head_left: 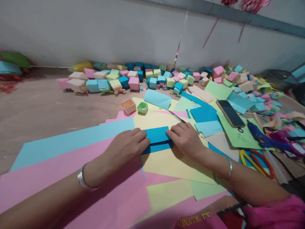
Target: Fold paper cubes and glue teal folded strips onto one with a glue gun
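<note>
In the head view, the blue paper (157, 135) is near the middle of the tabletop (52, 109), closer to the near edge than the wall side. It is folded over and lies on yellow paper (176, 163). The left hand (127, 143) pinches its left end, and the right hand (187, 138) pinches its right end. A peach box (129, 106) and a green box (142, 108) sit beyond the left hand. The paper looks light, thin and bendy. It could crumple, so both short ends seem good spots for a soft grip.
</note>
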`<state>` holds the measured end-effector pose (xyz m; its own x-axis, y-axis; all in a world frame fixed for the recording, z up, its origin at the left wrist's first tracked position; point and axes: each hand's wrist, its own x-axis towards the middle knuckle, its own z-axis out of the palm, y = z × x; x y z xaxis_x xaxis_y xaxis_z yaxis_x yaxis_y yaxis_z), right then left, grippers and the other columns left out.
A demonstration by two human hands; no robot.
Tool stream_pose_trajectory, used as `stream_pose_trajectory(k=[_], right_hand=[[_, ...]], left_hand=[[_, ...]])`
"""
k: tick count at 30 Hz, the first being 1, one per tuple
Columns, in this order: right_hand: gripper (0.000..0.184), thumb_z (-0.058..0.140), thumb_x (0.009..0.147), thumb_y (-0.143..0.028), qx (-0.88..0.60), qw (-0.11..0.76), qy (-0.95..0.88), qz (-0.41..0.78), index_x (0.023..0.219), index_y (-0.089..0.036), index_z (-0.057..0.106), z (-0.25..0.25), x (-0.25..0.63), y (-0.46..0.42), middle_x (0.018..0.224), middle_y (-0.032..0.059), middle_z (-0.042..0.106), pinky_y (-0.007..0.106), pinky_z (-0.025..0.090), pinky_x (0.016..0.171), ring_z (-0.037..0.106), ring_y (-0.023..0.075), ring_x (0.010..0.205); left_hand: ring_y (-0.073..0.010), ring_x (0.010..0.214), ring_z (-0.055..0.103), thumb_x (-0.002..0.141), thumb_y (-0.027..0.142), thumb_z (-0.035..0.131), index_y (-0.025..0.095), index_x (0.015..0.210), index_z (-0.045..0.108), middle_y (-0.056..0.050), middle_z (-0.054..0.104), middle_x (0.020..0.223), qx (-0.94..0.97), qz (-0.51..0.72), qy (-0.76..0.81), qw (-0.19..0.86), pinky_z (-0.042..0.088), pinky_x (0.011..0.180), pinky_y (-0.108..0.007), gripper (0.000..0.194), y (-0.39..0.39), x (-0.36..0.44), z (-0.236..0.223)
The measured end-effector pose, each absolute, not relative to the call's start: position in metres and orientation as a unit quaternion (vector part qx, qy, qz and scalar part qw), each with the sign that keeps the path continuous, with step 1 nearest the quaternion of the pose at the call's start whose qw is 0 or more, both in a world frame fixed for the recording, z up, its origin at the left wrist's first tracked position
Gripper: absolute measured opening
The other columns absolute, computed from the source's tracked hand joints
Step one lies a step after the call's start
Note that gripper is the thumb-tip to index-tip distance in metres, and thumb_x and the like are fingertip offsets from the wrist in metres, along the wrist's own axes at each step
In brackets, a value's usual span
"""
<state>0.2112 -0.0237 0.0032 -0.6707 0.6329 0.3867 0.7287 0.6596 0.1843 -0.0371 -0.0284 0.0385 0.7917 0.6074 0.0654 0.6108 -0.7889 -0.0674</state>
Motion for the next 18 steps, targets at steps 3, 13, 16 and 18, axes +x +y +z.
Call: stream_pose_trajectory(k=[3,13,16,18], right_hand=[[0.022,0.046,0.095,-0.009,-0.373,0.129,-0.904,-0.163,0.101,-0.013,0.066,0.008,0.209,-0.03,0.089,0.0102,0.064,0.035,0.026,0.069,0.048,0.0219,0.086],[0.028,0.047,0.093,-0.005,-0.336,0.154,-0.916,-0.159,0.073,-0.014,0.064,0.003,0.207,-0.031,0.074,0.0074,0.062,0.033,0.026,0.067,0.049,0.0198,0.078],[0.028,0.047,0.092,-0.004,-0.337,0.155,-0.916,-0.154,0.072,-0.014,0.063,0.002,0.207,-0.03,0.073,0.007,0.062,0.033,0.027,0.066,0.049,0.0193,0.078],[0.028,0.047,0.092,-0.003,-0.335,0.155,-0.917,-0.152,0.072,-0.015,0.062,0.001,0.208,-0.029,0.073,0.0071,0.062,0.033,0.028,0.066,0.049,0.0192,0.077]], left_hand=[[-0.0216,0.077,0.052,0.086,0.012,0.051,0.018,0.081,0.057,-0.008,0.06,0.087,-0.935,-0.039,-0.351,-0.013,0.037,0.062,-0.034,0.01,-0.029,-0.043,0.029],[-0.021,0.072,0.05,0.083,0.004,0.043,0.015,0.086,0.055,-0.008,0.058,0.081,-0.931,-0.057,-0.36,-0.029,0.037,0.063,-0.035,0.018,-0.029,-0.042,0.026],[-0.0224,0.078,0.053,0.087,0.009,0.043,0.015,0.088,0.059,-0.009,0.06,0.085,-0.929,-0.066,-0.361,-0.042,0.04,0.066,-0.035,0.017,-0.029,-0.04,0.025],[-0.0224,0.08,0.054,0.09,0.012,0.044,0.016,0.086,0.06,-0.009,0.061,0.086,-0.927,-0.076,-0.362,-0.053,0.042,0.068,-0.035,0.017,-0.029,-0.039,0.023]])
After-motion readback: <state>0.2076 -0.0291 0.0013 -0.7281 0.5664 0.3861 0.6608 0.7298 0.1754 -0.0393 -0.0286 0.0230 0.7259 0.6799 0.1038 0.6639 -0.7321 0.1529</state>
